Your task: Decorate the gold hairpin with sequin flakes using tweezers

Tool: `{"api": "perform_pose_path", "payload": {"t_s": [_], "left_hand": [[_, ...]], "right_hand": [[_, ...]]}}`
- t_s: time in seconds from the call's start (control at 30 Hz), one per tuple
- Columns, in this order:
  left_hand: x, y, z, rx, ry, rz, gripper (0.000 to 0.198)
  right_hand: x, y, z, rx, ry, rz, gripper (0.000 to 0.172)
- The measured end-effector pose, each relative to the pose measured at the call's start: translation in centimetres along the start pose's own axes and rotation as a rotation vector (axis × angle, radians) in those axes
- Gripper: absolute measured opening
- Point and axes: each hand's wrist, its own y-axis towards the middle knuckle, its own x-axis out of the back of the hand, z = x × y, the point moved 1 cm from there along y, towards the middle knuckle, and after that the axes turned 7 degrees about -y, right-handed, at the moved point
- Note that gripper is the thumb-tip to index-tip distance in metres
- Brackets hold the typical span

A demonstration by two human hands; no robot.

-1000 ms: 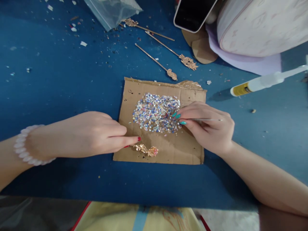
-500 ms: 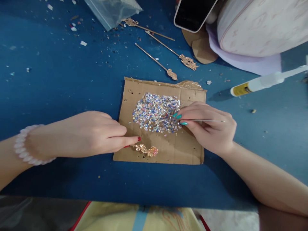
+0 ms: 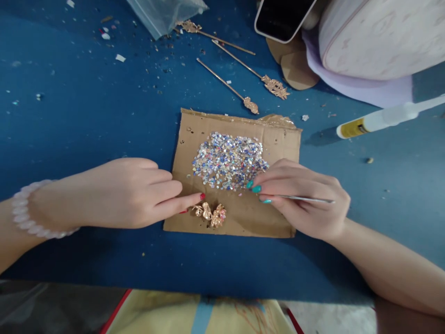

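Note:
My left hand [image 3: 128, 192], with a bead bracelet at its wrist, pinches one end of a gold hairpin [image 3: 217, 215] between thumb and forefinger. The hairpin's flower head, with pinkish bits on it, points right over the lower part of a cardboard piece [image 3: 281, 215]. My fingers hide its stem. On the cardboard lies a spread of small shiny shell-like chips [image 3: 227, 160], blue, white and pink. My right hand [image 3: 302, 197] is closed on slim silver tweezers [image 3: 309, 199] at the spread's lower right; the fingers cover their tips, so I cannot tell whether they grip a chip.
Gold hairpins [image 3: 274, 86] lie beyond the cardboard, near a clear plastic bag [image 3: 163, 14]. A phone [image 3: 283, 18], a pale rounded case [image 3: 375, 39] and a glue bottle [image 3: 361, 126] are at the right. Crumbs dot the blue table [image 3: 86, 125].
My right hand has come slightly down and right, away from the chips, with the tweezers. The hairpin's flower head has turned a little in my left fingers.

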Motion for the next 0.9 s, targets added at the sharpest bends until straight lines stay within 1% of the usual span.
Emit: {"api": "perform_pose_path", "payload": {"t_s": [0.13,0.3,0.53,0.67,0.9], "left_hand": [[0.0,0.0,0.1,-0.014,-0.002,-0.011,0.045],[0.0,-0.1,0.1,-0.016,0.022,0.009,0.047],[-0.1,-0.2,0.3,-0.023,-0.018,-0.02,0.046],[-0.1,0.0,0.3,-0.04,0.006,-0.027,0.045],[-0.2,-0.3,0.2,0.002,-0.009,0.0,0.047]], "right_hand": [[0.0,0.0,0.8,0.004,0.055,0.085,0.011],[-0.2,-0.1,1.3,-0.016,0.097,0.143,0.011],[-0.3,0.0,1.2,0.001,0.084,0.158,0.012],[-0.5,-0.2,1.1,0.013,0.065,0.14,0.012],[-0.7,-0.2,1.2,0.018,0.029,0.143,0.013]]}}
